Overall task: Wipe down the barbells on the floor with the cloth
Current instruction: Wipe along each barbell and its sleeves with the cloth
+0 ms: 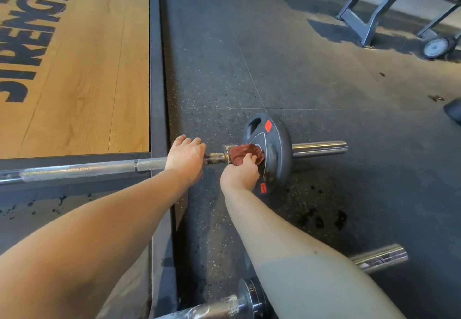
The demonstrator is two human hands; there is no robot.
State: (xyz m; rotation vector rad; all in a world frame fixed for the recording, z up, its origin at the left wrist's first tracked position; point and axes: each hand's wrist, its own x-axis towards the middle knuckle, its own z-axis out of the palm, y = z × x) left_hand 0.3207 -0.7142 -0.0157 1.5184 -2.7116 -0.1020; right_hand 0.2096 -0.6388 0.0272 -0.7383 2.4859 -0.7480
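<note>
The cloth (245,155), reddish-brown and bunched, is sitting on the barbell's (82,169) inner sleeve, pressed right up against the near face of the weight plate (277,151). R hand (240,172) is gripping the wad, fingers curled over it, knuckles just beside the plate. L hand (185,162) is wrapping round the shaft on the other side of the collar from the plate, fingers over the top. So the hands are apart, each clamped on its own thing, w/ only the collar showing between them.

The plate is standing upright on its rim on the speckled rubber floor (324,81), orange labels facing this way. From it the shaft is running off to the frame edge, crossing the dark border of the wooden platform (82,69). On the plate's opposite side the bare chrome sleeve end (319,147) is sticking out.

Beyond the plate, open floor is stretching to a grey rack (374,11) w/ a wheel (436,48), well apart. Nearer than the plate, a second barbell (379,257) is lying roughly parallel, the R forearm crossing over it. A strip of floor w/ dark spots is lying between the two bars.
</note>
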